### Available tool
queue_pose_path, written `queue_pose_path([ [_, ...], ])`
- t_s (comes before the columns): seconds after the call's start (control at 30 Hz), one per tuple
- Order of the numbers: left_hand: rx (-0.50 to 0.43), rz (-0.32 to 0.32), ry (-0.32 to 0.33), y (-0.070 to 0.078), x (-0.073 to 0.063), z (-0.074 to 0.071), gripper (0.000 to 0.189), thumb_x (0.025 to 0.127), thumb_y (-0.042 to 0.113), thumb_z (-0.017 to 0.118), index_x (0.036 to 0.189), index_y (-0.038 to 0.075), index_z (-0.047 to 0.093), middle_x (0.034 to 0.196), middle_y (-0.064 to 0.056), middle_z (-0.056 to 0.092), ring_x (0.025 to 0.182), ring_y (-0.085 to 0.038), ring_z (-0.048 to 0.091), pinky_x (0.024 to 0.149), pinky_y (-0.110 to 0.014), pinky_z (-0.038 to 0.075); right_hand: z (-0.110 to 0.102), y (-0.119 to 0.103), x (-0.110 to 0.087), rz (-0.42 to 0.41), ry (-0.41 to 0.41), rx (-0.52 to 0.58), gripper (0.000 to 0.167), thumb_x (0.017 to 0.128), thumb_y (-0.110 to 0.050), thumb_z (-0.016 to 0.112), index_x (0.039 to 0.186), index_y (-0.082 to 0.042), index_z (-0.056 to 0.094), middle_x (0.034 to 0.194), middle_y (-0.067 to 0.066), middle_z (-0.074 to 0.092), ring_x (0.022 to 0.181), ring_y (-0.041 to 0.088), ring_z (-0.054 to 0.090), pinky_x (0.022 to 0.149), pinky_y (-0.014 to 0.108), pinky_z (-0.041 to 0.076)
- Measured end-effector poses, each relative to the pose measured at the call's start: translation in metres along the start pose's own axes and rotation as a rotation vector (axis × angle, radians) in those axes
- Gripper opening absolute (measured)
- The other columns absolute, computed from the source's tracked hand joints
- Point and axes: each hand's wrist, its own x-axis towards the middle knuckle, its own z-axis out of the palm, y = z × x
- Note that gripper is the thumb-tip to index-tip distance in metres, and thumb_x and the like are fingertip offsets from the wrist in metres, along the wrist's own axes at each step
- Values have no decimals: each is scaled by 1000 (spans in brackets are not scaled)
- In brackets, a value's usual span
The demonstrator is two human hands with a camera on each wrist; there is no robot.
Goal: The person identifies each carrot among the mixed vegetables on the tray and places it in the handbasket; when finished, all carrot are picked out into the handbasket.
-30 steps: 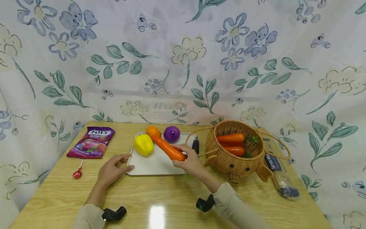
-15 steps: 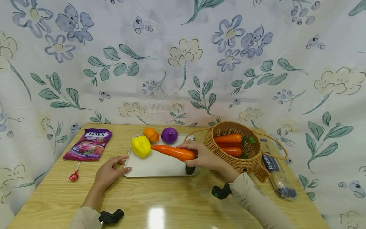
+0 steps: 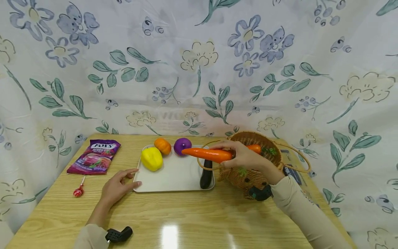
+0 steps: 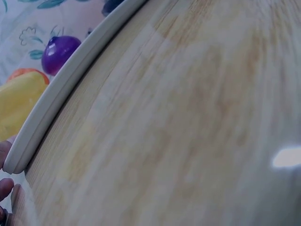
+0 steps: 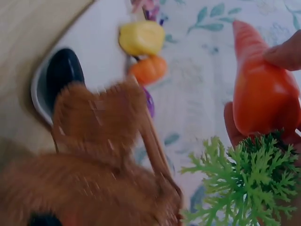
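Observation:
My right hand (image 3: 245, 157) grips a carrot (image 3: 208, 154) by its thick end, above the near left rim of the wicker basket (image 3: 239, 183). In the right wrist view the carrot (image 5: 263, 89) shows its green leafy top (image 5: 249, 179) below the fingers. Part of another carrot (image 3: 255, 148) shows inside the basket behind my hand. My left hand (image 3: 116, 186) touches the left edge of the white tray (image 3: 174, 181) with thumb and fingertips. On the tray lie a yellow bell pepper (image 3: 151, 159), an orange pumpkin (image 3: 163, 146), a purple onion (image 3: 182, 147) and a dark eggplant (image 3: 206, 175).
A purple candy bag (image 3: 94, 157) and a red lollipop (image 3: 78, 191) lie at the left of the table. One basket handle (image 3: 199, 162) reaches over the tray's right end. Behind the basket lies a clear plastic package (image 3: 292, 173), partly hidden by my arm.
My right hand has lifted the carrot off the tray and carried it right to the basket, turning it nearly level. My left hand stays at the tray's edge.

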Motion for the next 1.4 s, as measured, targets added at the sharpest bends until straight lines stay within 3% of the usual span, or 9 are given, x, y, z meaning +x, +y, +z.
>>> queue_pose_path([
  [0.17, 1, -8, -11, 1, 0, 0, 64, 86, 55, 70, 139, 21, 57, 120, -11, 62, 91, -21, 48, 74, -35, 35, -31, 4, -9, 48, 6, -42, 55, 84, -5, 71, 137, -12, 59, 139, 16, 51, 97, 29, 52, 83, 41, 43],
  [0.33, 8, 8, 0, 2, -1, 0, 64, 86, 55, 70, 138, 20, 59, 120, -11, 63, 90, -20, 50, 73, -34, 35, -56, 12, -17, 100, -19, 12, 53, 87, -5, 69, 139, -10, 57, 144, 18, 46, 104, 31, 54, 86, 42, 46],
  [0.6, 18, 20, 6, 2, 0, -1, 63, 87, 54, 70, 138, 19, 59, 117, -10, 63, 85, -19, 46, 70, -33, 33, -84, 26, -28, 100, -57, -4, 53, 87, -4, 69, 139, -6, 56, 146, 19, 47, 107, 28, 57, 88, 40, 49],
  [0.93, 24, 22, -3, 2, 1, 0, 63, 87, 55, 69, 138, 19, 59, 117, -10, 63, 86, -20, 47, 70, -33, 33, -123, 34, -40, 261, -78, -39, 55, 85, -4, 69, 138, -1, 55, 125, 22, 55, 89, 23, 54, 77, 37, 51],
  [1.4, 18, 22, 0, 3, 0, 0, 61, 87, 53, 69, 137, 19, 59, 115, -8, 62, 82, -16, 44, 68, -32, 31, -139, 58, -38, 390, -133, -107, 60, 75, -2, 66, 135, -4, 61, 128, 20, 54, 87, 25, 52, 74, 39, 49],
])
